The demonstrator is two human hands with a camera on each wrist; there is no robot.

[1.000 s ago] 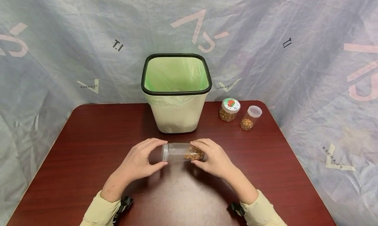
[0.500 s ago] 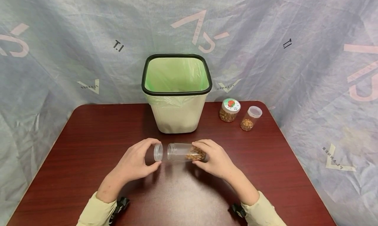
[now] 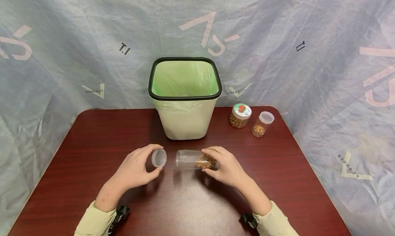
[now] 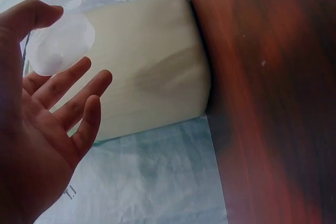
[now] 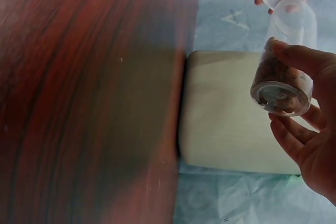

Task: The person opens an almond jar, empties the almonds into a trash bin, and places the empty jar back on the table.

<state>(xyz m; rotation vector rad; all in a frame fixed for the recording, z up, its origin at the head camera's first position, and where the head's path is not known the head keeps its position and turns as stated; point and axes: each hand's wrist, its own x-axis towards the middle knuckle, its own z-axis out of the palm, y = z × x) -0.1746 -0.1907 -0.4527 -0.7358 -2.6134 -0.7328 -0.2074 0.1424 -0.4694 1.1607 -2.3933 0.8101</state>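
Over the desk [image 3: 108,135], about midway between its left and right edges, I see a clear jar [image 3: 189,159] held sideways, long axis along the far edge. The right hand [image 3: 224,165] grips its base end; the left hand [image 3: 134,168], curved lid-wide, pinches the lid [image 3: 159,158] just clear of the mouth facing it.

The open jar [image 3: 189,159] is colourless, its pieces [image 3: 205,161] brown, the black-rimmed bin [image 3: 186,121] cream, the table [image 3: 191,205] grained dark red.
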